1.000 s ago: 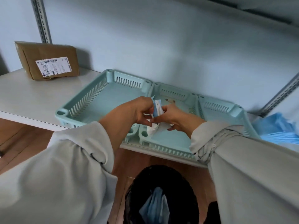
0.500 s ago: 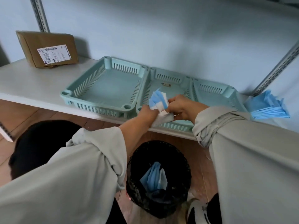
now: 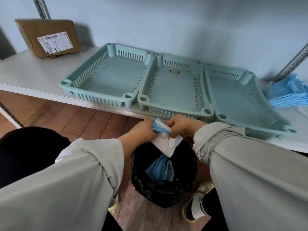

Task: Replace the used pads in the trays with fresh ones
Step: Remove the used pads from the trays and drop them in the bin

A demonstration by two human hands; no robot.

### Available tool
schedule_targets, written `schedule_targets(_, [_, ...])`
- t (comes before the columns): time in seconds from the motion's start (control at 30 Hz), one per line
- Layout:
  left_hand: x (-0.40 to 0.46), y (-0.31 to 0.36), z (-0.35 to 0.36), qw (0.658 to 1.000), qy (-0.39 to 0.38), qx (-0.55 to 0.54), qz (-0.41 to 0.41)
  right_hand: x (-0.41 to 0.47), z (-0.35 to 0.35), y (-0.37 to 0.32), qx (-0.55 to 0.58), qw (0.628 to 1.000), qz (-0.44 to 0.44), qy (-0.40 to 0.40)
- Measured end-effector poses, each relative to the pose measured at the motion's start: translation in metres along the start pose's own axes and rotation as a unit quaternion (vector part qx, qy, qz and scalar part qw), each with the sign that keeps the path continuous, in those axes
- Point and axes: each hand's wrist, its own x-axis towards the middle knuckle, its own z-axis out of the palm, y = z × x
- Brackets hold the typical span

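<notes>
Head view. Three mint-green slotted trays sit side by side on a white shelf (image 3: 25, 70) against the wall: left tray (image 3: 106, 97), middle tray (image 3: 175, 112), right tray (image 3: 260, 124). All three are bare of pads; the middle one has a small dark mark near its back wall, too small to make out.

Both hands are below the shelf edge, over a bin with a black liner (image 3: 166, 187). Left hand (image 3: 144, 130) and right hand (image 3: 180, 125) each have fingers curled round the same used pad (image 3: 164, 137) — a crumpled wad, blue side bunched up top, white underside hanging in a loose flap toward the bin mouth. Another blue pad (image 3: 160, 167) already lies inside the bin.

Handling, as a judgement: the pad looks light, soft and floppy, with no stiffness, so it should fall once let go; keeping it bunched would hold the soiled face inward.

A stack of fresh blue pads (image 3: 290, 95) lies on the shelf just right of the trays — likely thin and clingy, best peeled off singly by a corner. A labelled cardboard parcel (image 3: 50, 37) leans at the far left.
</notes>
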Motion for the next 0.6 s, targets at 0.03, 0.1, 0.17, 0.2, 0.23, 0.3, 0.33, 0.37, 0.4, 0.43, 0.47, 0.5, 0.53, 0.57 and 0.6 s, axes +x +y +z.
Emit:
schedule_targets(0.03, [0.005,-0.002,0.006,1.000,-0.019,0.009,-0.005,0.006,0.005,0.004,-0.010,1.000,0.008,-0.007])
schedule_targets(0.1, [0.018,-0.004,0.017,0.997,-0.071,0.018,-0.017,0.019,0.016,0.016,-0.025,0.999,0.028,-0.023])
schedule_targets(0.17, [0.025,-0.005,0.029,0.992,-0.121,0.031,-0.026,0.030,0.030,0.028,-0.024,0.998,0.055,-0.032])
schedule_targets(0.2, [0.032,-0.008,0.037,0.989,-0.139,0.037,-0.032,0.038,0.037,0.035,-0.011,0.997,0.070,-0.034])
schedule_targets(0.23, [0.038,-0.010,0.046,0.987,-0.153,0.042,-0.035,0.046,0.046,0.042,0.002,0.996,0.086,-0.036])
schedule_targets(0.3, [0.051,-0.015,0.064,0.982,-0.180,0.049,-0.031,0.063,0.065,0.055,0.033,0.991,0.115,-0.051])
schedule_targets(0.33, [0.055,-0.017,0.071,0.979,-0.194,0.052,-0.022,0.070,0.075,0.060,0.059,0.988,0.128,-0.059])
schedule_targets(0.37, [0.059,-0.019,0.078,0.976,-0.211,0.055,-0.015,0.078,0.086,0.065,0.093,0.983,0.144,-0.063])
schedule_targets(0.4, [0.066,-0.022,0.084,0.973,-0.223,0.060,-0.008,0.088,0.097,0.069,0.137,0.974,0.166,-0.064])
schedule_targets(0.43, [0.070,-0.024,0.088,0.972,-0.226,0.058,-0.005,0.094,0.106,0.071,0.181,0.963,0.190,-0.065])
schedule_targets(0.47, [0.076,-0.029,0.092,0.973,-0.226,0.051,-0.008,0.101,0.115,0.072,0.224,0.949,0.212,-0.063])
schedule_targets(0.5, [0.084,-0.032,0.096,0.973,-0.225,0.047,-0.014,0.109,0.123,0.073,0.260,0.936,0.228,-0.062])
schedule_targets(0.53, [0.090,-0.036,0.099,0.973,-0.225,0.040,-0.022,0.114,0.131,0.073,0.280,0.928,0.237,-0.058])
schedule_targets(0.57, [0.094,-0.038,0.102,0.971,-0.234,0.032,-0.030,0.121,0.139,0.073,0.293,0.923,0.242,-0.058])
schedule_targets(0.6, [0.100,-0.041,0.106,0.968,-0.246,0.023,-0.037,0.128,0.147,0.074,0.294,0.921,0.252,-0.055])
